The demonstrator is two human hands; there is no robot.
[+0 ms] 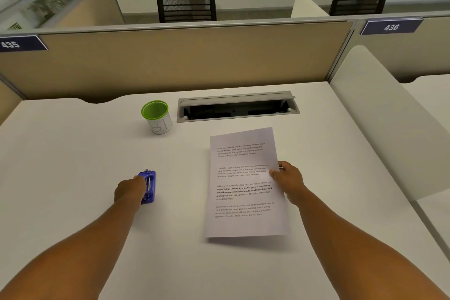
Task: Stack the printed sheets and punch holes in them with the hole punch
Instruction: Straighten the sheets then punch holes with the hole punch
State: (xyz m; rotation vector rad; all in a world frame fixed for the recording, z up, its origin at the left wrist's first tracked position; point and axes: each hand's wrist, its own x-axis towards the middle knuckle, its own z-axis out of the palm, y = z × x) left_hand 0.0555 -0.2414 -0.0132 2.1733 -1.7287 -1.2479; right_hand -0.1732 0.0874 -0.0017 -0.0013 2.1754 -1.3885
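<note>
The printed sheets (246, 185) form one stack right of centre on the white desk (73, 165), text facing up, lifted slightly so a shadow shows under the near edge. My right hand (288, 179) pinches the stack's right edge, thumb on top. The blue hole punch (149, 186) rests on the desk to the left of the sheets. My left hand (129, 190) closes around its left side.
A green-rimmed cup (157, 117) marked with handwriting stands behind the punch. An open grey cable tray (237, 107) is set into the desk behind the sheets. A beige partition (170, 61) bounds the far edge, and a white divider (389, 117) rises on the right.
</note>
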